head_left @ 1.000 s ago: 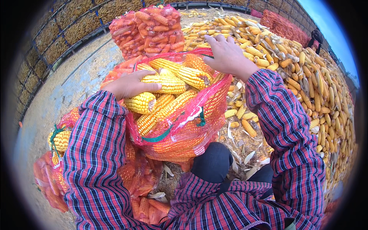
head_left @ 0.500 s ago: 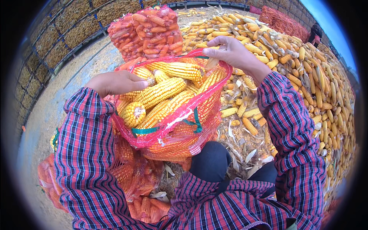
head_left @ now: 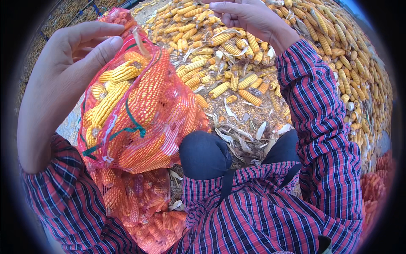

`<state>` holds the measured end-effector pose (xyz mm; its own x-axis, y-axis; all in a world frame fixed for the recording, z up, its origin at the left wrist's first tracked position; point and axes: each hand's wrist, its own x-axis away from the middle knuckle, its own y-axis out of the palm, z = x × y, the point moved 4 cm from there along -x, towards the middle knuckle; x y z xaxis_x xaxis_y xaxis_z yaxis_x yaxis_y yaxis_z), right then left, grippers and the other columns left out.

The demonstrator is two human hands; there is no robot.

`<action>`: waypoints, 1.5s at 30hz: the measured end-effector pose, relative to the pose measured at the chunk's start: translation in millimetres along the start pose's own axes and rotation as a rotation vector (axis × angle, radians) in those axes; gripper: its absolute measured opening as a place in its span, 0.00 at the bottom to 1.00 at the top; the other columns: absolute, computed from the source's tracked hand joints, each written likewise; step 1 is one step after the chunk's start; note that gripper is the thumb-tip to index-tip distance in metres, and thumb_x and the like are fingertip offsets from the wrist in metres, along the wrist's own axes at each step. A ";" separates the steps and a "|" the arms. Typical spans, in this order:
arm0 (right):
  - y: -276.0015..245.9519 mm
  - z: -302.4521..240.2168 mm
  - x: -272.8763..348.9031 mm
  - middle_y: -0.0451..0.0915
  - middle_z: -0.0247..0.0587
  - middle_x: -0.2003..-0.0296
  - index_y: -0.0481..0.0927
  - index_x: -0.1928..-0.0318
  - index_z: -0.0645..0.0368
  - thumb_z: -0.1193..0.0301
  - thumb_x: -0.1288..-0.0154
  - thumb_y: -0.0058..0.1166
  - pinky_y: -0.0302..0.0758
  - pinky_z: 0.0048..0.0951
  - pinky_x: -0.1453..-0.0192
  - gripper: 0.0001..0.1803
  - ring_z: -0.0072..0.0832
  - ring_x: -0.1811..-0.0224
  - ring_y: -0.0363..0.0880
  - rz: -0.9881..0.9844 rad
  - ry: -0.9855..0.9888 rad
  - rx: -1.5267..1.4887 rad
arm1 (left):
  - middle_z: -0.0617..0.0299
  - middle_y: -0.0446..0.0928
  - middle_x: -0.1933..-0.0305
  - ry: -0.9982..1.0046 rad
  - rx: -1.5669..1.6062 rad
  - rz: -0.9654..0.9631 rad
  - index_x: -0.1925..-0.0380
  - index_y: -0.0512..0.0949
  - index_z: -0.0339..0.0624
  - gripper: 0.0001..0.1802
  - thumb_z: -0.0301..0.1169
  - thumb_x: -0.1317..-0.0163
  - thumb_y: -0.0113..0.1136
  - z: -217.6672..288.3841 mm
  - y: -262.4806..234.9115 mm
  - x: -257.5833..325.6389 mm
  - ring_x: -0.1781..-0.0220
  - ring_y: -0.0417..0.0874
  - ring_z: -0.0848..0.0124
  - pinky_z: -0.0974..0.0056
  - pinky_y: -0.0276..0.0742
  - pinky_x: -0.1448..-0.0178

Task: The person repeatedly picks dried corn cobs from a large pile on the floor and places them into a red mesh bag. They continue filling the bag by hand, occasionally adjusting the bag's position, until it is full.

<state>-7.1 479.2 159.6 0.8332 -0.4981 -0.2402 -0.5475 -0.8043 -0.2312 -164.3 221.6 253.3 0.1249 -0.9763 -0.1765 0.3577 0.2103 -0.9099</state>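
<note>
A red mesh sack [head_left: 146, 103] stands in front of me on the left, its mouth slack and tilted toward me. Yellow corn cobs [head_left: 111, 101] show in its opening, and green cord [head_left: 137, 129] is tied along the rim. My left hand [head_left: 82, 51] is raised at the sack's left far side, fingers stretched and thumb apart, holding nothing. A dry husk strip [head_left: 138, 42] stands at the rim by its fingertips. Off to the right, my right hand [head_left: 253, 19] is up over the corn pile, nothing seen in it; the top edge cuts off part of its fingers.
A large heap of loose cobs [head_left: 325, 34] rises at the far right. Husks and kernels litter the ground [head_left: 249, 120] ahead of my knees. Filled red sacks [head_left: 135, 194] lie below the front sack, with more red sacks [head_left: 374, 186] at right.
Both hands have come off the sack's rim and lifted, the right one away to the right. The sack's mouth has narrowed and slumped. My view has turned toward the right.
</note>
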 end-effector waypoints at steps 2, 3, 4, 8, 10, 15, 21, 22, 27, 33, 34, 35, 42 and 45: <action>-35.7 27.0 40.4 0.79 0.28 0.59 0.78 0.41 0.62 0.67 0.30 0.56 0.72 0.19 0.59 0.20 0.15 0.64 0.73 0.046 0.067 -0.030 | 0.57 0.83 0.52 0.160 -0.046 0.073 0.45 0.80 0.38 0.21 0.40 0.31 0.61 47.8 44.7 -20.5 0.48 0.82 0.71 0.65 0.75 0.41; -55.4 44.6 62.0 0.79 0.28 0.58 0.78 0.40 0.61 0.67 0.29 0.56 0.72 0.19 0.57 0.21 0.15 0.64 0.73 0.119 0.160 -0.005 | 0.57 0.83 0.53 0.207 -0.024 0.057 0.47 0.80 0.37 0.20 0.40 0.32 0.63 68.4 70.7 -32.1 0.48 0.82 0.71 0.65 0.75 0.42; -77.6 55.9 86.9 0.79 0.29 0.56 0.75 0.36 0.57 0.65 0.29 0.55 0.74 0.23 0.56 0.23 0.18 0.62 0.73 0.127 0.205 0.134 | 0.56 0.83 0.54 0.255 -0.002 0.040 0.48 0.81 0.37 0.20 0.39 0.33 0.64 85.9 96.5 -42.8 0.49 0.82 0.71 0.66 0.75 0.43; -144.2 123.7 201.8 0.79 0.21 0.66 0.79 0.40 0.58 0.66 0.25 0.53 0.74 0.11 0.61 0.18 0.07 0.68 0.75 0.412 0.320 -0.106 | 0.51 0.84 0.61 0.282 0.057 -0.369 0.50 0.81 0.31 0.24 0.43 0.33 0.63 121.1 224.7 -97.7 0.58 0.85 0.64 0.62 0.80 0.54; -176.3 152.7 270.4 0.78 0.20 0.67 0.78 0.39 0.58 0.66 0.24 0.51 0.75 0.11 0.62 0.18 0.07 0.68 0.75 0.559 0.431 -0.055 | 0.47 0.84 0.62 0.262 0.072 -0.582 0.53 0.83 0.33 0.24 0.46 0.35 0.61 128.3 293.5 -124.3 0.59 0.86 0.58 0.57 0.80 0.54; -220.3 250.5 433.5 0.78 0.25 0.67 0.79 0.42 0.54 0.66 0.27 0.53 0.72 0.15 0.65 0.16 0.12 0.71 0.74 0.903 0.833 -0.185 | 0.43 0.85 0.57 0.216 0.257 -0.909 0.52 0.83 0.36 0.25 0.46 0.36 0.60 143.9 470.4 -166.7 0.54 0.87 0.54 0.57 0.79 0.47; -183.5 394.0 570.6 0.76 0.51 0.49 0.59 0.28 0.63 0.49 0.40 0.64 0.78 0.37 0.50 0.48 0.36 0.54 0.80 0.720 1.675 0.185 | 0.45 0.82 0.48 0.037 0.336 -1.223 0.42 0.78 0.35 0.26 0.42 0.33 0.59 163.4 656.2 -152.9 0.45 0.83 0.60 0.60 0.76 0.39; -172.6 405.2 582.9 0.71 0.59 0.44 0.53 0.26 0.63 0.47 0.42 0.65 0.75 0.41 0.44 0.54 0.45 0.47 0.76 0.710 1.747 0.288 | 0.46 0.83 0.49 0.073 0.327 -1.197 0.42 0.78 0.36 0.25 0.41 0.34 0.60 169.2 680.2 -149.3 0.45 0.83 0.59 0.59 0.75 0.39; -127.6 445.8 573.0 0.53 0.67 0.31 0.39 0.23 0.56 0.41 0.51 0.68 0.65 0.52 0.31 0.67 0.58 0.31 0.60 0.745 2.013 0.277 | 0.45 0.77 0.41 0.291 0.337 -0.747 0.37 0.72 0.36 0.28 0.35 0.36 0.60 216.2 783.4 -149.8 0.40 0.77 0.48 0.53 0.72 0.34; -123.6 455.8 550.6 0.60 0.65 0.39 0.42 0.24 0.55 0.45 0.57 0.72 0.64 0.52 0.33 0.68 0.58 0.35 0.61 0.666 1.884 0.518 | 0.47 0.74 0.46 0.450 0.065 -0.770 0.45 0.73 0.33 0.29 0.31 0.46 0.68 239.8 846.8 -161.7 0.43 0.75 0.50 0.54 0.72 0.37; -125.8 453.7 557.7 0.61 0.64 0.40 0.43 0.24 0.55 0.46 0.58 0.72 0.64 0.52 0.33 0.67 0.57 0.36 0.62 0.630 1.836 0.557 | 0.47 0.74 0.48 0.447 0.033 -0.793 0.46 0.73 0.33 0.30 0.31 0.49 0.70 242.1 847.9 -164.8 0.44 0.75 0.50 0.53 0.72 0.38; -129.8 451.7 561.9 0.61 0.63 0.41 0.44 0.25 0.54 0.47 0.58 0.73 0.64 0.51 0.34 0.67 0.56 0.37 0.62 0.598 1.787 0.596 | 0.47 0.75 0.50 0.439 0.008 -0.838 0.48 0.73 0.33 0.31 0.32 0.51 0.73 242.8 845.8 -169.9 0.46 0.75 0.49 0.53 0.72 0.39; -141.6 412.4 633.5 0.54 0.59 0.30 0.47 0.23 0.53 0.63 0.59 0.67 0.54 0.42 0.22 0.62 0.52 0.25 0.52 0.955 1.398 -0.373 | 0.57 0.72 0.53 0.875 0.336 -1.230 0.58 0.79 0.43 0.31 0.40 0.65 0.79 250.7 777.6 -121.9 0.43 0.72 0.59 0.57 0.71 0.43; -133.6 380.5 636.0 0.56 0.55 0.28 0.49 0.24 0.57 0.66 0.59 0.66 0.58 0.40 0.24 0.60 0.45 0.25 0.56 1.172 1.077 -0.899 | 0.56 0.71 0.48 1.035 0.211 -1.333 0.63 0.83 0.44 0.30 0.46 0.69 0.79 263.0 786.7 -65.4 0.41 0.69 0.56 0.54 0.65 0.35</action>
<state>566.2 393.2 -321.0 -0.0245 -0.5439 0.8388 -0.9183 0.3440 0.1962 352.3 464.2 -352.2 -0.9216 -0.0715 0.3814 -0.1740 -0.8024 -0.5709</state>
